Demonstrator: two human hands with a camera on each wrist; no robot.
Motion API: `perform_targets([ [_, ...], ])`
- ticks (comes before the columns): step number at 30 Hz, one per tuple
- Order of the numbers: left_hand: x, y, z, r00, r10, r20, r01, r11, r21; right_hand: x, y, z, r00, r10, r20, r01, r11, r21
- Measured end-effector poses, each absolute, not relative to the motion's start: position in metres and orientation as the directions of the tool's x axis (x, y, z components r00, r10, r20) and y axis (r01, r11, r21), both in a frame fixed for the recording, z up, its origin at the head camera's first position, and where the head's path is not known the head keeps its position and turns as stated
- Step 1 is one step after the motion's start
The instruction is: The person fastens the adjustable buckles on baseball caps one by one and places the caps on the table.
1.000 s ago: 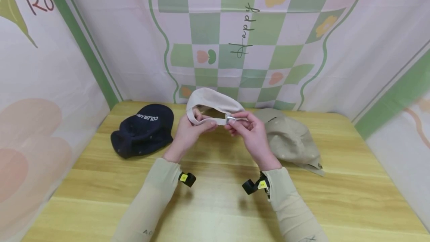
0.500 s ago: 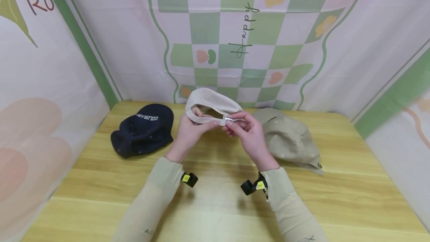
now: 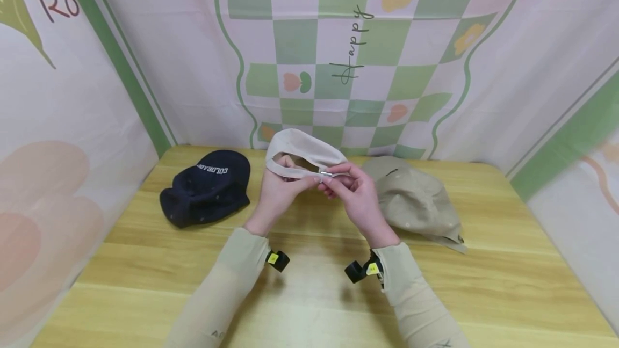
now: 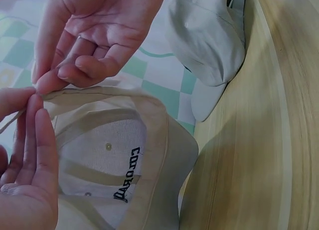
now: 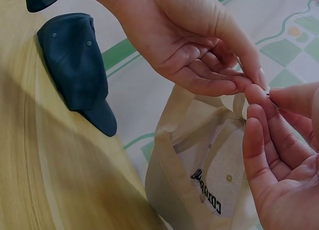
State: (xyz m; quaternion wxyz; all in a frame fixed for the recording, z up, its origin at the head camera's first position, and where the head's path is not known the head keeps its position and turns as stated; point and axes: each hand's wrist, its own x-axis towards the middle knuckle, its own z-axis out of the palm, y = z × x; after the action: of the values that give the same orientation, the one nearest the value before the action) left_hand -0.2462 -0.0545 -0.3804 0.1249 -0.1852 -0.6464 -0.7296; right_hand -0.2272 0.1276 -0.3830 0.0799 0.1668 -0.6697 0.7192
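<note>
Both hands hold an off-white baseball cap [image 3: 309, 145] above the table, its back opening towards me. My left hand [image 3: 279, 193] pinches the back strap between thumb and fingers, left of a small silver metal buckle [image 3: 326, 173]. At the buckle, my right hand [image 3: 359, 194] pinches with thumb and forefinger, its fingertips nearly meeting the left ones. In the left wrist view the cap's inside [image 4: 99, 155] shows dark stitched letters; both hands' fingertips meet at the strap, which they largely cover. The right wrist view shows the buckle mostly hidden behind the fingers.
A navy cap [image 3: 208, 189] with white lettering lies on the wooden table [image 3: 309, 305] at left. A khaki cap [image 3: 420, 200] lies at right, close to my right hand. A patterned cloth [image 3: 333, 52] hangs behind the table.
The buckle and my right hand have shifted slightly left, towards the left fingertips. The strap stretch between the hands looks shorter, and the left forearm has moved slightly right.
</note>
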Motion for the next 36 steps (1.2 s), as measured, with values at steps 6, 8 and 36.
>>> perform_targets([
  [6,-0.2458,-0.0540,-0.3797,-0.894,0.008,0.448,0.445,-0.092,0.891,-0.2276,0.1291,-0.3851,-0.930,-0.122,0.346,-0.339,-0.077,-0.938],
  [8,-0.2459,-0.0542,-0.3800,-0.895,0.001,0.445,0.444,-0.081,0.892,-0.2273,0.1293,-0.3851,-0.930,-0.126,0.346,-0.339,-0.077,-0.938],
  [36,-0.2457,-0.0539,-0.3798,-0.915,0.058,0.399,0.389,-0.128,0.912,-0.2290,0.1278,-0.3870,-0.928,-0.109,0.356,-0.345,-0.114,-0.932],
])
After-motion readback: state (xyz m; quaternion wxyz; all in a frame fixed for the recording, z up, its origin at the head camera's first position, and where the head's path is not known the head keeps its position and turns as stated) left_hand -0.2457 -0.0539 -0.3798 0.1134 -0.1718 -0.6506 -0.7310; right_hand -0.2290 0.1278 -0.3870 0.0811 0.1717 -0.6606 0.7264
